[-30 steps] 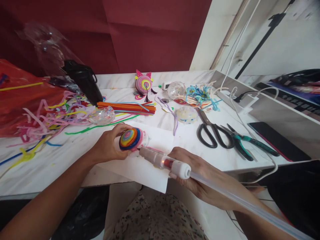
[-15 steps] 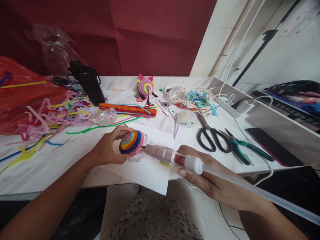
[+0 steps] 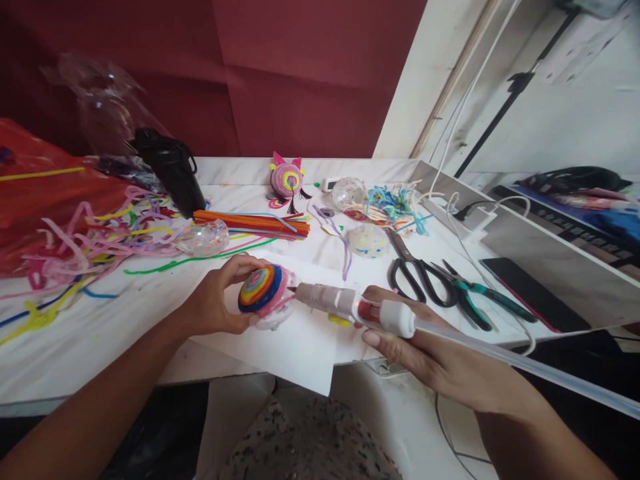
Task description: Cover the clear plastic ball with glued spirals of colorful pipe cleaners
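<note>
My left hand (image 3: 217, 297) grips a round ball (image 3: 265, 293) wound in coloured pipe cleaner rings, with yellow, orange, blue and pink bands facing left. Clear plastic shows on the ball's lower right side. In my right hand (image 3: 413, 343) is a white hot glue gun (image 3: 355, 307) with a long clear glue stick (image 3: 520, 363) running out of its back. Its nozzle tip is close to the ball's pink edge; whether they touch I cannot tell. Under both lies a white sheet of paper (image 3: 300, 363). A small yellow piece (image 3: 339, 321) shows below the gun.
Scissors (image 3: 417, 270), pliers (image 3: 475, 293) and a dark phone-like slab (image 3: 525, 293) lie at right. Orange pipe cleaners (image 3: 250, 223), a clear ball half (image 3: 203, 238) and loose pipe cleaners fill the left. A pink eared ball figure (image 3: 287, 179) stands at the back.
The glue gun's tip has drawn slightly right, away from the ball's blue band. My left hand keeps its hold on the ball. The whole view has shifted a little.
</note>
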Action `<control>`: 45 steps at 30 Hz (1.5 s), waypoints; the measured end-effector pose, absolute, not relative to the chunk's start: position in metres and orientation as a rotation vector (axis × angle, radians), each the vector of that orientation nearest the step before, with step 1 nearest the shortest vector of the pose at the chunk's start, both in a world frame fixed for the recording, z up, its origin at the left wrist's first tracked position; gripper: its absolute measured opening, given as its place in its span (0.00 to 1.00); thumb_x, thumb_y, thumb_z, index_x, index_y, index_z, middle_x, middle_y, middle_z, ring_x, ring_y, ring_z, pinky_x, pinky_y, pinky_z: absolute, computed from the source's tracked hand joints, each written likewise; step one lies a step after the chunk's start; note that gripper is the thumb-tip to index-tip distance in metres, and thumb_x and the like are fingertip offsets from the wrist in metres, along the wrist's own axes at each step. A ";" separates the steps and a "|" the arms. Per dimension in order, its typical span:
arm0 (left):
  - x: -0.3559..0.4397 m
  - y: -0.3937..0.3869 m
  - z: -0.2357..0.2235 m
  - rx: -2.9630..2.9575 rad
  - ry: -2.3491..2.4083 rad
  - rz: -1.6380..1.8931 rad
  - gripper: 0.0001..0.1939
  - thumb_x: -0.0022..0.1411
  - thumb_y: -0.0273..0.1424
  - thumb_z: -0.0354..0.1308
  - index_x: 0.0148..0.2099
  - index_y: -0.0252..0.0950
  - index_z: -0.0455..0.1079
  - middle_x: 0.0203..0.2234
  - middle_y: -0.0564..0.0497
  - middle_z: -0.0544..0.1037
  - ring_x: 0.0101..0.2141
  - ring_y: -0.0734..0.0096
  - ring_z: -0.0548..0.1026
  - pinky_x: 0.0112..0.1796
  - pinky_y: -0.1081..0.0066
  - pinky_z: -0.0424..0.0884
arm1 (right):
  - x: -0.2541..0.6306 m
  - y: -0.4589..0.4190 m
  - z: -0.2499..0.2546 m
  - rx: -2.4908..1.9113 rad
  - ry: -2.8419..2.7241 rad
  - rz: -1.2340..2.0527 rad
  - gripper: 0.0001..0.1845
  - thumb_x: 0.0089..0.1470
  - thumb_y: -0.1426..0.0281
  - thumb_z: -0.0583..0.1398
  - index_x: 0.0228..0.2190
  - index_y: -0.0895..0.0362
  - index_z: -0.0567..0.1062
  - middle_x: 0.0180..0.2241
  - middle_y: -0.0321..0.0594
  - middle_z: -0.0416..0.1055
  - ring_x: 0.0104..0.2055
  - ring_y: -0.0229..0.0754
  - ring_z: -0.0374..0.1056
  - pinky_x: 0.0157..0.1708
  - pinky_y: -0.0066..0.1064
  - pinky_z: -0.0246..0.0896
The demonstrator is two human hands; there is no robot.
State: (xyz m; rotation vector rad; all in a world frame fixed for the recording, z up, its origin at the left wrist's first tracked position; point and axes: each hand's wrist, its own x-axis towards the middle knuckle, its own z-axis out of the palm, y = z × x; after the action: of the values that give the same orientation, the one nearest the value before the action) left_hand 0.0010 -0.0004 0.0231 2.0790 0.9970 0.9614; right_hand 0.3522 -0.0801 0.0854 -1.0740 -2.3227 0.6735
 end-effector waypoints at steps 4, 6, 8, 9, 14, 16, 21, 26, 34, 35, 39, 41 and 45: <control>0.000 0.002 0.021 2.104 0.978 0.982 0.34 0.48 0.38 0.74 0.58 0.45 0.70 0.56 0.40 0.83 0.58 0.44 0.83 0.65 0.46 0.76 | 0.352 -0.081 0.086 -1.076 -2.310 0.674 0.15 0.76 0.58 0.54 0.43 0.50 0.77 0.42 0.44 0.82 0.42 0.48 0.80 0.42 0.36 0.79; 0.000 0.003 0.020 2.111 0.973 0.975 0.35 0.48 0.38 0.74 0.58 0.46 0.70 0.57 0.41 0.83 0.59 0.43 0.83 0.65 0.46 0.76 | 0.352 -0.084 0.087 -1.082 -2.302 0.675 0.14 0.76 0.58 0.54 0.44 0.49 0.78 0.43 0.43 0.82 0.42 0.48 0.81 0.42 0.37 0.80; 0.000 0.004 0.020 2.123 0.951 0.976 0.35 0.48 0.38 0.75 0.58 0.46 0.69 0.57 0.40 0.82 0.59 0.43 0.83 0.65 0.45 0.76 | 0.352 -0.086 0.086 -1.089 -2.291 0.668 0.14 0.76 0.58 0.55 0.43 0.49 0.78 0.42 0.44 0.82 0.42 0.48 0.81 0.41 0.37 0.80; 0.000 0.005 0.021 2.130 0.940 0.981 0.35 0.48 0.37 0.75 0.58 0.46 0.69 0.58 0.40 0.82 0.59 0.43 0.83 0.64 0.45 0.76 | 0.353 -0.087 0.086 -1.088 -2.287 0.663 0.14 0.76 0.58 0.55 0.43 0.49 0.78 0.42 0.44 0.82 0.42 0.48 0.81 0.41 0.37 0.80; 0.002 0.007 0.022 2.121 0.945 0.967 0.36 0.47 0.38 0.76 0.58 0.47 0.70 0.58 0.41 0.82 0.60 0.43 0.82 0.64 0.46 0.77 | 0.355 -0.089 0.086 -1.087 -2.278 0.652 0.15 0.76 0.57 0.54 0.44 0.49 0.79 0.43 0.44 0.82 0.42 0.49 0.81 0.41 0.39 0.81; 0.002 0.008 0.023 2.115 0.934 0.965 0.36 0.47 0.38 0.76 0.58 0.47 0.70 0.58 0.41 0.82 0.60 0.42 0.82 0.64 0.47 0.77 | 0.356 -0.088 0.087 -1.098 -2.272 0.658 0.16 0.76 0.56 0.54 0.43 0.49 0.79 0.42 0.44 0.82 0.41 0.49 0.80 0.39 0.38 0.81; 0.001 0.010 0.018 2.146 0.870 0.998 0.35 0.49 0.36 0.75 0.58 0.48 0.70 0.59 0.41 0.82 0.60 0.43 0.82 0.63 0.46 0.78 | 0.359 -0.084 0.089 -1.114 -2.242 0.680 0.20 0.76 0.54 0.53 0.40 0.49 0.79 0.39 0.42 0.81 0.39 0.49 0.80 0.38 0.39 0.80; 0.000 0.011 0.013 2.135 0.857 0.991 0.36 0.49 0.36 0.76 0.59 0.47 0.70 0.60 0.38 0.81 0.64 0.39 0.78 0.63 0.45 0.78 | 0.359 -0.081 0.088 -1.167 -2.220 0.696 0.21 0.76 0.52 0.53 0.42 0.48 0.81 0.38 0.42 0.81 0.41 0.51 0.80 0.40 0.42 0.80; -0.001 0.011 0.010 2.107 0.905 0.955 0.38 0.46 0.38 0.78 0.59 0.48 0.70 0.63 0.38 0.80 0.63 0.39 0.80 0.65 0.44 0.76 | 0.359 -0.083 0.086 -1.151 -2.224 0.688 0.20 0.75 0.52 0.54 0.38 0.48 0.79 0.36 0.41 0.81 0.38 0.50 0.79 0.37 0.40 0.80; -0.001 0.011 0.009 2.106 0.901 0.958 0.38 0.46 0.38 0.78 0.59 0.48 0.70 0.64 0.38 0.80 0.63 0.39 0.80 0.65 0.44 0.76 | 0.358 -0.083 0.086 -1.143 -2.220 0.690 0.20 0.76 0.52 0.54 0.37 0.48 0.78 0.36 0.41 0.81 0.37 0.49 0.79 0.37 0.39 0.80; -0.004 0.011 0.006 2.131 0.856 0.986 0.38 0.47 0.35 0.77 0.60 0.49 0.70 0.64 0.39 0.80 0.64 0.39 0.79 0.64 0.44 0.76 | 0.357 -0.085 0.087 -1.117 -2.221 0.693 0.20 0.76 0.53 0.54 0.36 0.48 0.76 0.36 0.41 0.80 0.36 0.47 0.78 0.36 0.37 0.79; -0.004 0.011 0.005 2.147 0.823 1.010 0.38 0.48 0.34 0.77 0.60 0.50 0.69 0.64 0.40 0.80 0.64 0.39 0.78 0.63 0.44 0.77 | 0.358 -0.084 0.087 -1.118 -2.230 0.682 0.20 0.76 0.53 0.54 0.36 0.48 0.77 0.36 0.41 0.80 0.37 0.47 0.78 0.37 0.37 0.79; -0.003 0.009 0.006 2.141 0.843 0.999 0.38 0.47 0.35 0.77 0.59 0.49 0.69 0.63 0.39 0.80 0.64 0.39 0.79 0.63 0.43 0.78 | 0.359 -0.081 0.085 -1.127 -2.261 0.657 0.20 0.77 0.54 0.54 0.39 0.49 0.79 0.38 0.41 0.80 0.40 0.48 0.78 0.42 0.38 0.79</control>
State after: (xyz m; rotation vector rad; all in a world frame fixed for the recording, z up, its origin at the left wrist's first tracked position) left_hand -0.0029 0.0093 0.0061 2.1414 0.8426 0.9988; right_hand 0.3594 -0.0808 0.0846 -1.1267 -2.2614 0.6574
